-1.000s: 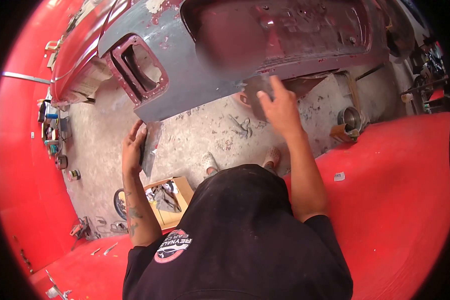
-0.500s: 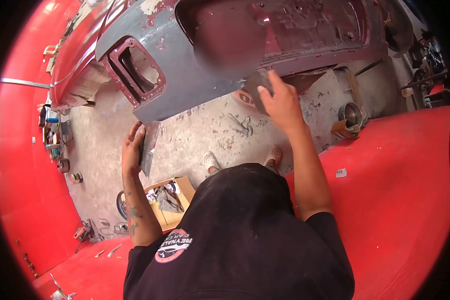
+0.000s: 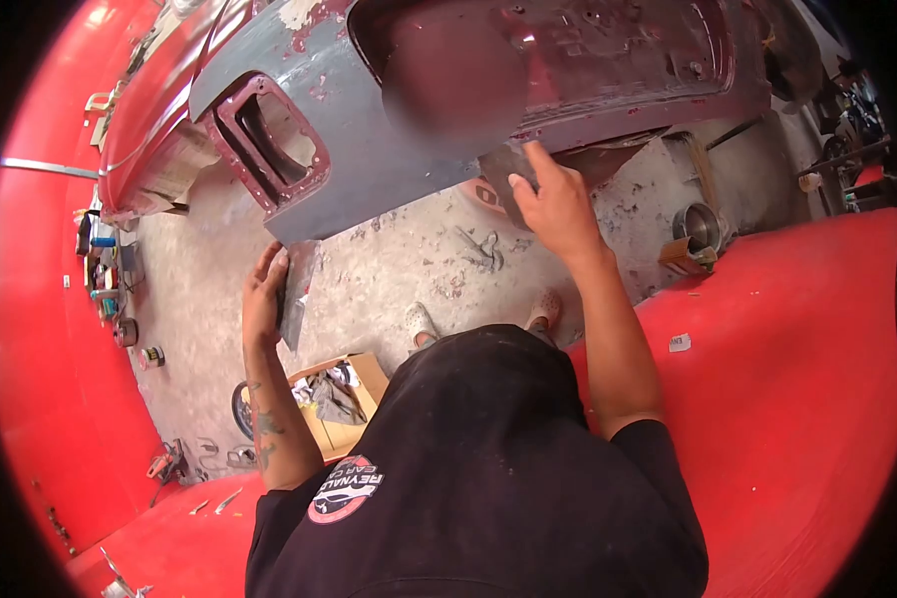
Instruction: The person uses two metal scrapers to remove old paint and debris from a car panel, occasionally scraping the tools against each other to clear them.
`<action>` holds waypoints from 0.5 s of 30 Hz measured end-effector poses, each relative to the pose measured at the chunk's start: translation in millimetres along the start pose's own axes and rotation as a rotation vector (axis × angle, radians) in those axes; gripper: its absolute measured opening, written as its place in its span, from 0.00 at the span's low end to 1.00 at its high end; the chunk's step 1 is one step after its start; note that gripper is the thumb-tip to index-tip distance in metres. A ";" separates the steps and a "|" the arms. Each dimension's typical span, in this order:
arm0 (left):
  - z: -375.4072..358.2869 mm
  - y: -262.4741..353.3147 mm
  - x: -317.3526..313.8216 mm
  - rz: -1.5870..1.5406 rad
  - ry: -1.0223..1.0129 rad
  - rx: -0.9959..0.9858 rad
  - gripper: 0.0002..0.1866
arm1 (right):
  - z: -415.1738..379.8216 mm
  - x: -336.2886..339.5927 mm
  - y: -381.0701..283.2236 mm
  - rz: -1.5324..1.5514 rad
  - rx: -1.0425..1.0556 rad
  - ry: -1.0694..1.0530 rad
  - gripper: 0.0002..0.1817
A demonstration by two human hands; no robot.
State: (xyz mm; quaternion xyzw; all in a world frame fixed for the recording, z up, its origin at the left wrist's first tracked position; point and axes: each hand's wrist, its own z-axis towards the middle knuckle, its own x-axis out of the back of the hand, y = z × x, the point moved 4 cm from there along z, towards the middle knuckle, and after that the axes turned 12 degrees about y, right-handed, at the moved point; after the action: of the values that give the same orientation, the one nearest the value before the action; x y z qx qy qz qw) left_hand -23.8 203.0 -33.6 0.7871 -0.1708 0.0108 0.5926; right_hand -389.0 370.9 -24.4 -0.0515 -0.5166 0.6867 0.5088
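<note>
A grey and dark red car body [image 3: 369, 159] spans the top of the view, with a tail-light opening [image 3: 272, 140] at its left. Below its lower left corner, my left hand [image 3: 265, 289] is closed round a dark flat piece [image 3: 295, 299] whose clear edge sticks out to the right. My right hand [image 3: 560, 204] grips a dark grey flat sheet [image 3: 503, 179] between thumb and fingers, by the lower edge of the body. The far side of each piece is hidden.
An open cardboard box [image 3: 369, 384] with cloths stands on the floor at lower left. A metal pan [image 3: 700, 228] and a small carton [image 3: 686, 257] lie at right. Tins [image 3: 150, 357] and tools line the left wall. A shelf [image 3: 852, 159] stands at far right.
My right hand has shifted very slightly with the dark sheet, whose tilt looks a little different. My left hand stays where it was.
</note>
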 end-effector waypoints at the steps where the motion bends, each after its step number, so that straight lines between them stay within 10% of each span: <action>1: 0.5 2.3 0.1 -0.008 0.029 0.004 0.25 | 2.7 3.6 -1.5 -0.001 0.005 0.003 0.17; 15: -0.5 2.0 -0.3 0.038 -0.010 -0.011 0.27 | -6.0 -12.6 -5.1 0.018 0.012 -0.052 0.13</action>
State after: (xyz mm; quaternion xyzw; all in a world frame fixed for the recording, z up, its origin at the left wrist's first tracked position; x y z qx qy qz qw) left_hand -24.6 203.1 -31.6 0.7805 -0.1886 0.0170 0.5959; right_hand -376.1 365.1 -29.0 -0.0353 -0.5251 0.6952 0.4895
